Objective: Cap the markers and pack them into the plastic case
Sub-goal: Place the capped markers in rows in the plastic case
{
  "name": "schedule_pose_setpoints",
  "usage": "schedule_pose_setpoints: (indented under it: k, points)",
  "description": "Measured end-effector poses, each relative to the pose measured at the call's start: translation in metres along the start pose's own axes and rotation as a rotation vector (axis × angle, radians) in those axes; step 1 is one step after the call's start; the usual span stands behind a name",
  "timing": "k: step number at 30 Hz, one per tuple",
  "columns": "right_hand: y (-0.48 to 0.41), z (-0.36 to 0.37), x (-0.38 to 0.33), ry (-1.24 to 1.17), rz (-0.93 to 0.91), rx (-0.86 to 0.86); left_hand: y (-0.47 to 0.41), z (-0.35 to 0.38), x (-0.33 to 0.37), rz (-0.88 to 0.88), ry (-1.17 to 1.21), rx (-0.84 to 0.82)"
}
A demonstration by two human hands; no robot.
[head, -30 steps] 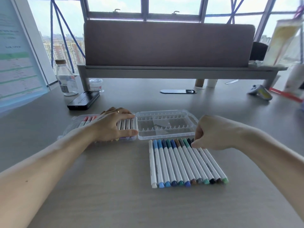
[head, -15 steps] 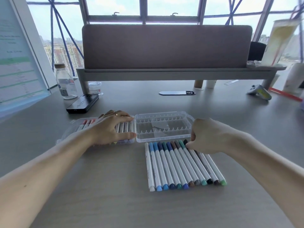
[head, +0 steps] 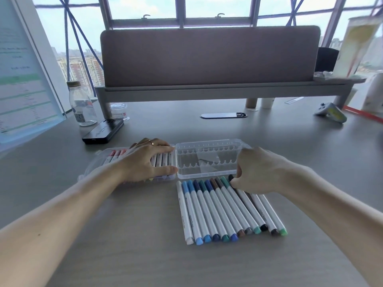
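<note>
Clear plastic case (head: 207, 160): left hand (head: 148, 160) spread flat on packed half. Right hand (head: 256, 170) pinching black marker (head: 246, 201); next, seat it in empty half.

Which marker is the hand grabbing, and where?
The right hand pinches the black-capped white marker at its cap end. The left hand only presses on packed markers.

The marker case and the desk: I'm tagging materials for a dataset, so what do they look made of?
The marker case looks like clear, glossy moulded plastic: the desk shows through its scalloped holder ridges. The desk looks like matte grey-brown laminate with faint streaky grain, though painted wood can't be ruled out.
</note>
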State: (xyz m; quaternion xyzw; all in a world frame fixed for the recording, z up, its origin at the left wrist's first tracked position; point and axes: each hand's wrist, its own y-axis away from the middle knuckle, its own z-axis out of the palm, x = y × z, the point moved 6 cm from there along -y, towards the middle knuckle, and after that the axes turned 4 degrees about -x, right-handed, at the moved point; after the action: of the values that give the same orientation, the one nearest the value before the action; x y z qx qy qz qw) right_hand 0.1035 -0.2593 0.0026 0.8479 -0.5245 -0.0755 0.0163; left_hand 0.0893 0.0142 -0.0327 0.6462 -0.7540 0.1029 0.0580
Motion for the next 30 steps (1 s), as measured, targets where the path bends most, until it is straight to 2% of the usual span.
schedule_pose_setpoints:
  k: [14, 16, 21, 26, 30]
  points:
    - [-0.003, -0.012, 0.003, -0.195, -0.039, 0.021, -0.003, 0.0, 0.009, -0.007, -0.006, -0.014]
    - [-0.005, -0.023, 0.001, -0.305, -0.066, 0.055, -0.003, 0.0, 0.009, -0.014, 0.002, -0.011]
    - [-0.035, -0.035, -0.011, -0.784, -0.126, 0.047, 0.0, -0.003, 0.014, -0.028, 0.005, -0.004]
    - [-0.077, -0.035, -0.028, -0.995, -0.178, 0.075, -0.002, -0.007, 0.022, -0.03, -0.093, 0.003]
    - [-0.109, -0.025, -0.031, -1.052, -0.201, 0.045, -0.013, -0.002, 0.032, -0.032, -0.068, 0.001]
